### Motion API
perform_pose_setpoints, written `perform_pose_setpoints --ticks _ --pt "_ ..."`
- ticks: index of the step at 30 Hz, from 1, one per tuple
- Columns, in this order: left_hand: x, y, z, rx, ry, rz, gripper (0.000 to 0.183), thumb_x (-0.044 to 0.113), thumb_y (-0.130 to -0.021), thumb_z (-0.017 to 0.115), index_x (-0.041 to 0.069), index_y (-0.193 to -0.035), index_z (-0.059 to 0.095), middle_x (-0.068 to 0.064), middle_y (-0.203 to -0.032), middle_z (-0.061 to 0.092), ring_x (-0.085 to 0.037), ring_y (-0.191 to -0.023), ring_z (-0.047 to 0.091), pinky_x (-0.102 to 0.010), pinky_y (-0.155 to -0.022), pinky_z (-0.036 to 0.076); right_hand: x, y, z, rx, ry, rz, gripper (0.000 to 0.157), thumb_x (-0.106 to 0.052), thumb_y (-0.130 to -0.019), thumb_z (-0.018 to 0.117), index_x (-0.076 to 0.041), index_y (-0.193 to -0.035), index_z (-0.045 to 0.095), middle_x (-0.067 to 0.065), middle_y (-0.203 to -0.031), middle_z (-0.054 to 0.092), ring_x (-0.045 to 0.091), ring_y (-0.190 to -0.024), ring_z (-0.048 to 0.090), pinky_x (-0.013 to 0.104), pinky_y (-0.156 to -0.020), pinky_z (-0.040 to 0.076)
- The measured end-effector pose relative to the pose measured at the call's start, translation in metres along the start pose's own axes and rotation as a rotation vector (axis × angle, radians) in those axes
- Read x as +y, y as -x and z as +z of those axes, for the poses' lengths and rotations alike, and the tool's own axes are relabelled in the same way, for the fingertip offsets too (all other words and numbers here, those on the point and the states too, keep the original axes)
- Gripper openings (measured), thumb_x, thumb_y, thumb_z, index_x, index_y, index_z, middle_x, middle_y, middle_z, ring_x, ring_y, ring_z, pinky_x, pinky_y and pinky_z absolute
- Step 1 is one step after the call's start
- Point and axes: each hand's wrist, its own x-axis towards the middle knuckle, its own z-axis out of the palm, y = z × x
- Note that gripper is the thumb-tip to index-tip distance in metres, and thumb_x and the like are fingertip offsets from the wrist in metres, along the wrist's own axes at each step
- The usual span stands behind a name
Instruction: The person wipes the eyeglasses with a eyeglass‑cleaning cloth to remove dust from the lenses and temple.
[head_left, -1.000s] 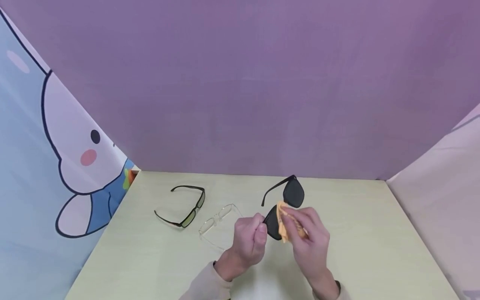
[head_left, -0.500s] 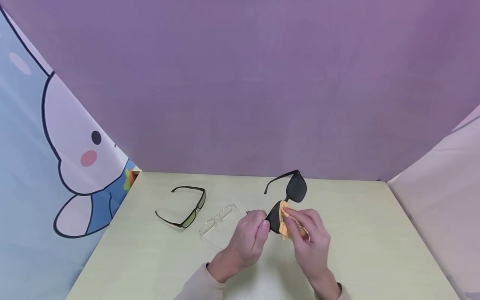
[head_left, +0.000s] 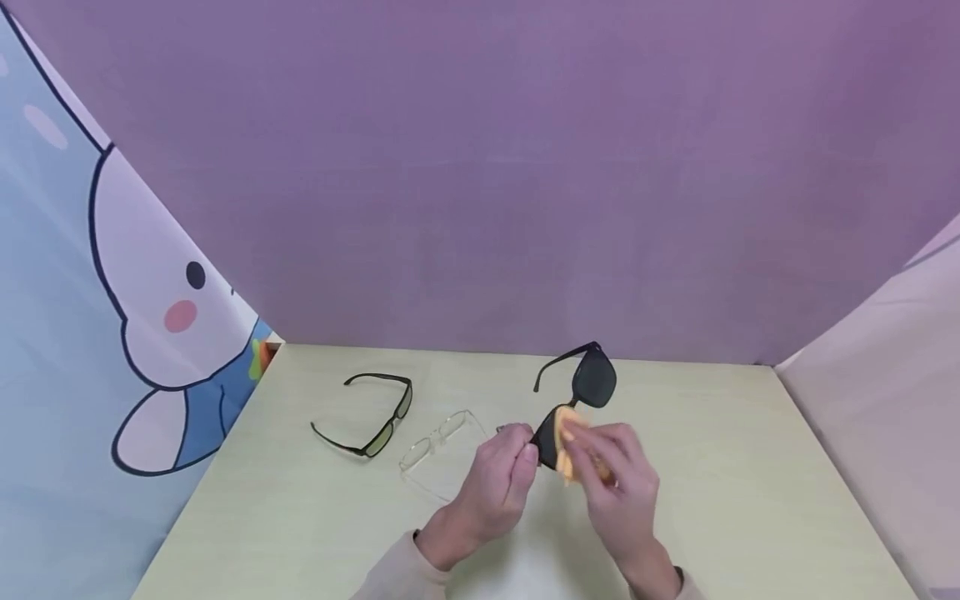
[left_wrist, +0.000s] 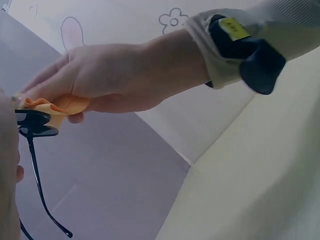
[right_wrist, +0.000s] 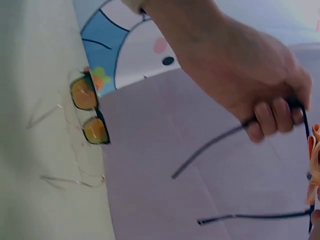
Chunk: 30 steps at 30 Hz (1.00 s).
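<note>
The left hand (head_left: 491, 475) grasps the black sunglasses (head_left: 595, 379) by one hinge end, holding them up over the pale table (head_left: 750, 467), while the right hand (head_left: 624, 483) pinches an orange cloth (head_left: 567, 420) against the nearer lens, though its far face is probably touched too. To the left, clear-framed glasses (head_left: 417, 452) lie near dark-framed glasses (head_left: 380, 438) with unfolded temples.

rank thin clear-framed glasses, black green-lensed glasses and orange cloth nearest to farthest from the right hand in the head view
1. Orange cloth: in the grip of the right hand.
2. Thin clear-framed glasses: just left of the left hand.
3. Black green-lensed glasses: farthest left, on the pale table.
</note>
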Motion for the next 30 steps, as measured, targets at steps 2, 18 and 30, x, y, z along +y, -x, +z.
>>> perform_pose_setpoints --ticks 2,18,30 --pt "0.000 0.000 0.001 0.000 -0.001 0.013 0.019 -0.001 -0.101 0.042 0.007 -0.085 0.047 0.000 -0.072 0.045 -0.008 -0.064 0.042 -0.009 -0.059 0.036 -0.004 0.000 0.003 -0.019 -0.037 -0.079 0.023 -0.013 -0.098 0.071 0.009 -0.098 0.076 0.016 -0.081 0.060 0.012 -0.075 0.057 0.011 -0.058 0.048" --pt "0.004 0.000 0.002 -0.014 0.022 0.010 0.018 -0.003 -0.099 0.043 0.007 -0.085 0.047 -0.001 -0.072 0.045 -0.007 -0.064 0.041 -0.008 -0.059 0.035 -0.008 -0.003 0.002 -0.022 -0.041 -0.083 0.024 -0.013 -0.098 0.072 0.010 -0.096 0.075 0.017 -0.082 0.061 0.014 -0.079 0.059 0.013 -0.067 0.052" --pt "0.003 0.006 0.004 -0.003 0.021 -0.002 0.017 -0.004 -0.098 0.044 0.007 -0.085 0.047 0.000 -0.071 0.043 -0.006 -0.063 0.039 -0.007 -0.058 0.034 -0.009 0.008 0.003 -0.033 -0.030 -0.083 0.023 -0.013 -0.099 0.071 0.009 -0.097 0.076 0.016 -0.083 0.063 0.014 -0.079 0.060 0.014 -0.066 0.053"
